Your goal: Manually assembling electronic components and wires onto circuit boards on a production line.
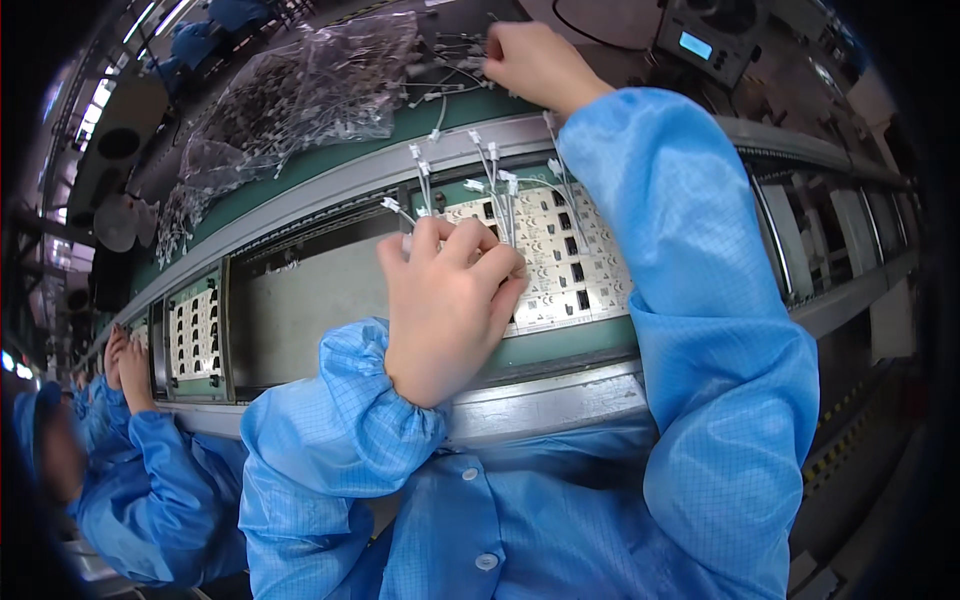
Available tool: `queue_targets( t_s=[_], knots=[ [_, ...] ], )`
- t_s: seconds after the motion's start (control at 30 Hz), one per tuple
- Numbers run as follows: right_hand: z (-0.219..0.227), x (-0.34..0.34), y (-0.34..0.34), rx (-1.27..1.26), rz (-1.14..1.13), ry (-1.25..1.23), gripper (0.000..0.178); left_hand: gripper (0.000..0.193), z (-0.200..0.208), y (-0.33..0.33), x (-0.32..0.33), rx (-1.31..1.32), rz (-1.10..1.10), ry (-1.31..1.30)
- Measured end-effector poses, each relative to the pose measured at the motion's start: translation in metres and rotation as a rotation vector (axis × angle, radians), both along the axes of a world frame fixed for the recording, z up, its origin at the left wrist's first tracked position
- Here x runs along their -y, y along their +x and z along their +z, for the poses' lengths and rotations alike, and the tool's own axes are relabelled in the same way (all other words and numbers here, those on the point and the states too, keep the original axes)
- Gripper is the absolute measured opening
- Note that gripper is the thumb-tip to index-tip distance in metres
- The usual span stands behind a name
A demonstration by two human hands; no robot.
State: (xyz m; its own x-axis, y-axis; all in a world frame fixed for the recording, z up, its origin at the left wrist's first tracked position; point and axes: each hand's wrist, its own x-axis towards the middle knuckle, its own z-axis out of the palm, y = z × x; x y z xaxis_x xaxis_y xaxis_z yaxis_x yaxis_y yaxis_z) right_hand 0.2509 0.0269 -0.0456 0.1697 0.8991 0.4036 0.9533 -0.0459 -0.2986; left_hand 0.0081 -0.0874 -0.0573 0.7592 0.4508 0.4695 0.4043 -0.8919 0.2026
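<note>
My left hand (448, 305) lies palm down over a panel of white circuit boards (545, 285), its fingers bent and closed at the panel's left part. Whatever is under its fingertips is hidden. Several thin white cables with white plugs (475, 185) stand up from the panel around these fingers. Across the rail, my right hand (545, 65) is closed in a pinch at a loose heap of similar cables (450, 75). What sits between its fingertips is too small to make out. Black connectors (577, 272) run in rows along the boards.
A clear plastic bag of cables (300, 85) lies beyond the metal rail (330, 215). Left on the line sits another board panel (195, 330), near a co-worker's hands (127, 360). A dark device with a lit screen (697, 45) stands at the far right.
</note>
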Motion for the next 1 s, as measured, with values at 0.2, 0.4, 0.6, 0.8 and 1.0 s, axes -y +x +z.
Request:
queue_targets(
  t_s=[0.2,0.4,0.6,0.8,1.0],
  knots=[
    [0.048,0.030,0.006,-0.388,0.086,0.399,0.024,0.008,0.008,0.009,0.010,-0.110,0.040,-0.019],
    [0.062,0.080,0.013,-0.482,0.207,0.535,0.022,0.008,0.011,0.004,0.005,-0.146,0.051,-0.078],
    [0.049,0.130,0.022,-0.850,0.195,0.202,0.015,0.007,0.016,0.004,0.001,-0.256,0.070,-0.192],
    [0.008,0.141,0.048,-0.921,0.304,0.311,0.014,0.008,0.017,0.008,0.005,-0.255,0.044,-0.034],
    [0.012,0.150,0.043,-0.959,0.310,0.314,0.014,0.007,0.015,0.007,0.017,-0.230,0.082,0.046]
  ],
)
